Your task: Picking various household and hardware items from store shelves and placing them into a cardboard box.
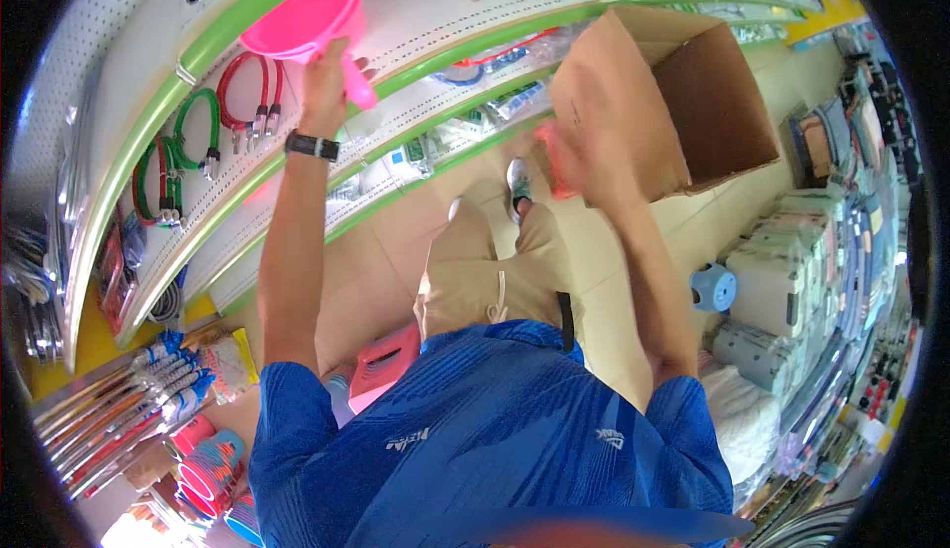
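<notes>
My left hand [325, 76] is closed around the handle of a bright pink plastic dipper [308, 17], which it holds over the upper shelf, near the shelf's green front edge. On the other side, my right hand [605, 151] is blurred in front of an open cardboard box [712, 113]. Whether its fingers touch the box wall is unclear. Beside its thumb shows a blurred red-pink thing [558, 162]; I cannot tell if the hand holds it. The box's dark inside faces right, and its floor is partly hidden.
Coiled red hoses [245, 87] and green hoses [194, 128] lie on the metal shelf. Packaged goods [460, 128] fill part of the lower shelf. A pink stool [386, 362] stands at my left, a blue stool [714, 286] at my right. Storage boxes [764, 281] line the right side.
</notes>
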A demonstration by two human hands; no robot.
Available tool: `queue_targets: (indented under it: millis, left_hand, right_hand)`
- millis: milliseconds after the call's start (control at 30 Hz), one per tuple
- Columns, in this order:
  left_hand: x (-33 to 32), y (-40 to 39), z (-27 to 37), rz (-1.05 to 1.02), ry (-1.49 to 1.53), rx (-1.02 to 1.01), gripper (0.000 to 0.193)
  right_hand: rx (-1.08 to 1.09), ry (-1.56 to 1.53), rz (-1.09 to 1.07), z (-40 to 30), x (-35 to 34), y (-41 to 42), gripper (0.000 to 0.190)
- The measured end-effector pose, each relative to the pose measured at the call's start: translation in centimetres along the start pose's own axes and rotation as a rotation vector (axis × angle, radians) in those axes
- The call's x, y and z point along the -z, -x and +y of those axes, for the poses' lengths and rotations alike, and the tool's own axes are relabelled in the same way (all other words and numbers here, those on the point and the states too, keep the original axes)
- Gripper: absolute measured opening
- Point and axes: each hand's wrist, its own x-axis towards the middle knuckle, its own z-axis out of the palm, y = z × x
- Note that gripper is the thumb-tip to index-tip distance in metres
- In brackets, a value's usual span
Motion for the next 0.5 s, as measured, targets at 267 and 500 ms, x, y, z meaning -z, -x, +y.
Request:
queue_targets:
  millis: [267, 500]
  left_hand:
    - [1.5, -2.1, 4.2, 0.052, -0.002, 0.024, 0.046]
    - [1.0, -2.0, 5.3, 0.013, -0.201, 0.034, 0.043]
  right_hand:
    - [-0.501, 0.632, -0.044, 19.7, 8.4, 6.0, 0.073]
    - [-0.641, 0.513, -0.346, 25.5, 6.0, 9.0, 0.042]
